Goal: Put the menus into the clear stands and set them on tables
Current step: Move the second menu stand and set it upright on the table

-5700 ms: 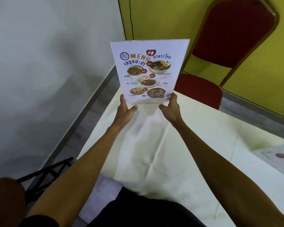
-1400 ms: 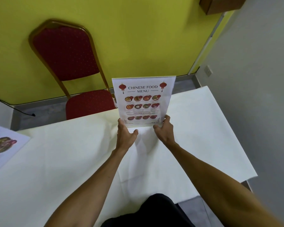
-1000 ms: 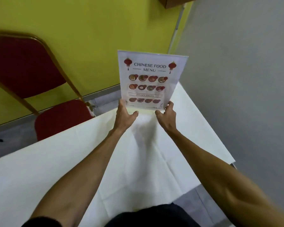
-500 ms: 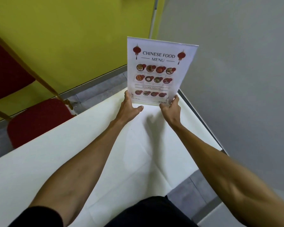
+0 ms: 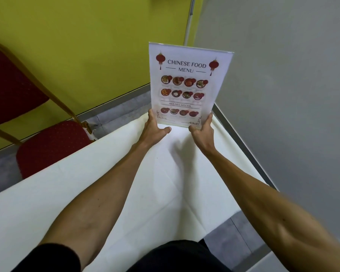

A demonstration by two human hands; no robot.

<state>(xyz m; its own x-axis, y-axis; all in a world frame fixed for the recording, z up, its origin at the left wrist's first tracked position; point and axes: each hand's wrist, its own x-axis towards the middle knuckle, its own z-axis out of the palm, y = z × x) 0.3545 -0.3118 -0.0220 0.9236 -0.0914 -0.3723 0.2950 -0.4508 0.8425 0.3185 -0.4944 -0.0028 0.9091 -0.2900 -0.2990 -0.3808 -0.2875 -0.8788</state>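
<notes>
A clear stand [image 5: 190,48] holds a white sheet headed "Chinese Food Menu" [image 5: 185,85] with red lanterns and small dish pictures. It stands upright near the far right corner of a table under a white cloth [image 5: 106,183]. My left hand [image 5: 154,128] grips the stand's lower left edge. My right hand [image 5: 201,130] grips its lower right edge. The stand's base is at the cloth; I cannot tell whether it touches.
A red padded chair with a gold frame [image 5: 47,142] stands at the table's far left side, against a yellow-green wall. A grey wall runs close along the table's right edge [image 5: 241,146]. Grey floor shows beyond the corner.
The view has swung right from the table's middle toward its far right corner. The menu stand, held in both hands, has travelled that way and now sits lower by the corner.
</notes>
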